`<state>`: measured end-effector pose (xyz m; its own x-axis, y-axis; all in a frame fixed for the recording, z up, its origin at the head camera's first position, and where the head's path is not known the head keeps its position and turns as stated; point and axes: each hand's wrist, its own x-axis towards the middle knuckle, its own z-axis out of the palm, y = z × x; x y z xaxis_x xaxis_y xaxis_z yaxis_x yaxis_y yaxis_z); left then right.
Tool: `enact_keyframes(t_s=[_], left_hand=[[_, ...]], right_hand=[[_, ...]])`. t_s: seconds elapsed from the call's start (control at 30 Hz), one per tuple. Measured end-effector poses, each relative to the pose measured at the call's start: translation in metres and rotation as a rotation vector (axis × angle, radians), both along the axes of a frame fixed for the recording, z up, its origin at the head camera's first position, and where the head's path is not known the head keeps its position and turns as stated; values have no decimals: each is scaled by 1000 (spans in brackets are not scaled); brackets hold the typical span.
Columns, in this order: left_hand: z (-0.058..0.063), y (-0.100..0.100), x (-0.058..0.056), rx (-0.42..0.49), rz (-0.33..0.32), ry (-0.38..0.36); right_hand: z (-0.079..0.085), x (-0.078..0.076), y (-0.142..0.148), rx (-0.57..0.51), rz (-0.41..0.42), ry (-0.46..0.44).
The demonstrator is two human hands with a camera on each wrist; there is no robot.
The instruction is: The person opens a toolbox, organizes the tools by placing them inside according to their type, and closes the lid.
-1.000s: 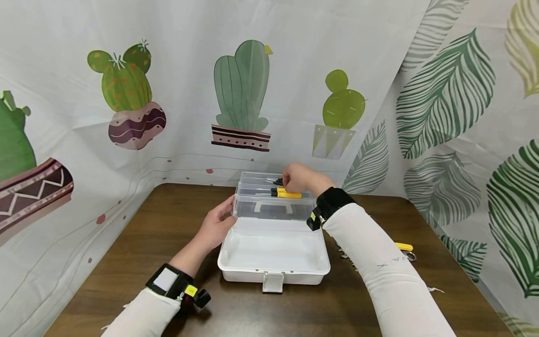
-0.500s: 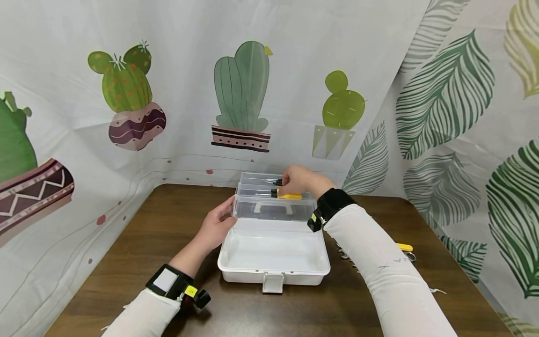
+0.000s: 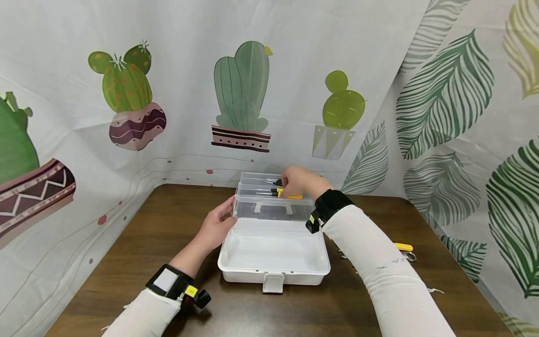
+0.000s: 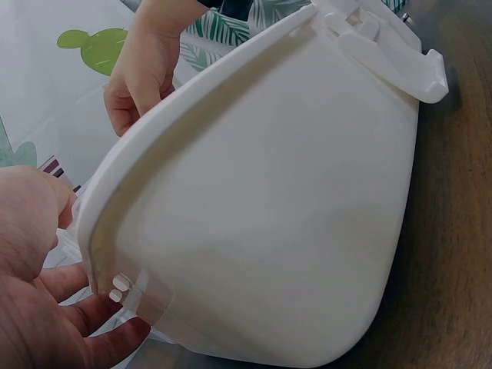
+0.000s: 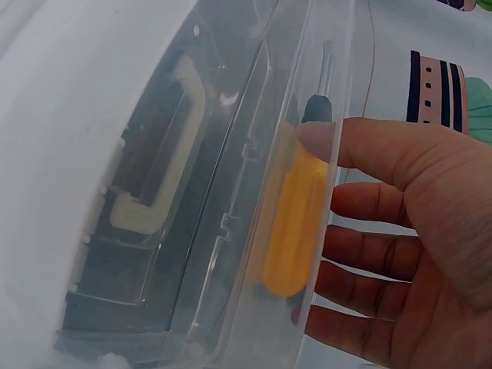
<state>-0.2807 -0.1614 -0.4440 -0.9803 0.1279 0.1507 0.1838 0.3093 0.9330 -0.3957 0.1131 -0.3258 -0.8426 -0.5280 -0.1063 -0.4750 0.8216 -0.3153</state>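
A white toolbox (image 3: 273, 277) stands with its clear lid (image 3: 242, 209) raised and stepped clear trays (image 3: 248, 188) at the back. My left hand (image 3: 215, 226) grips the lid's left corner, fingers wrapped under the clear plastic (image 4: 154, 307) in the left wrist view. At the trays is my right hand (image 3: 304, 181). Its thumb reaches over a tray wall (image 5: 314, 292) onto a yellow-handled screwdriver (image 5: 296, 231), while the other fingers curl beyond that wall. Black-handled screwdrivers (image 3: 275, 182) lie in the tray behind, partly covered by the hand.
On the brown table (image 3: 177, 206), a yellow-handled tool (image 3: 403, 246) and a metal ring end (image 3: 409, 256) show right of the right sleeve (image 3: 379, 267). More metal pieces are partly hidden under that arm. A printed cloth (image 3: 189, 117) hangs behind. The box's white latch (image 3: 273, 283) hangs in front.
The right hand and forearm shift slightly at the trays, its fingers first covering more of the yellow handles, then uncovering part of them. The left hand and toolbox stay put.
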Motion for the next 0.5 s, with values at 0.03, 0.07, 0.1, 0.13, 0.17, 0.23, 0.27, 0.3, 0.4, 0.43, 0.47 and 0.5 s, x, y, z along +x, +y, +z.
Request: enact_keyframes(t_s=[0.03,0.07,0.1,0.13,0.17,0.23,0.27,0.3,0.4,0.43,0.47,0.5], left_hand=[[0,0,0,2,2,-1],[0,0,0,2,1,1],[0,1,0,4,-1,1],[0,1,0,5,-6,2],[0,1,0,6,-7,3],[0,0,0,6,-8,4],[-1,0,-1,6,-9,3],[-1,0,-1,8,-11,2],[-2,-1,-2,0,-7,0],[-2,-1,-3,-6,-5,0],[-2,-1,-3,-4,-3,-1],[-2,-1,-3,-9,-1,0]], right_hand=[[0,0,0,2,-1,1],[0,0,0,3,-2,1],[0,0,0,6,-4,2],[0,1,0,9,-4,4],[1,1,1,10,-5,5],[2,3,1,11,2,5],[3,4,2,15,9,5],[4,5,3,17,20,8],[7,9,9,15,68,18],[8,11,12,17,85,25],[10,13,15,13,99,28],[10,15,19,7,114,35]])
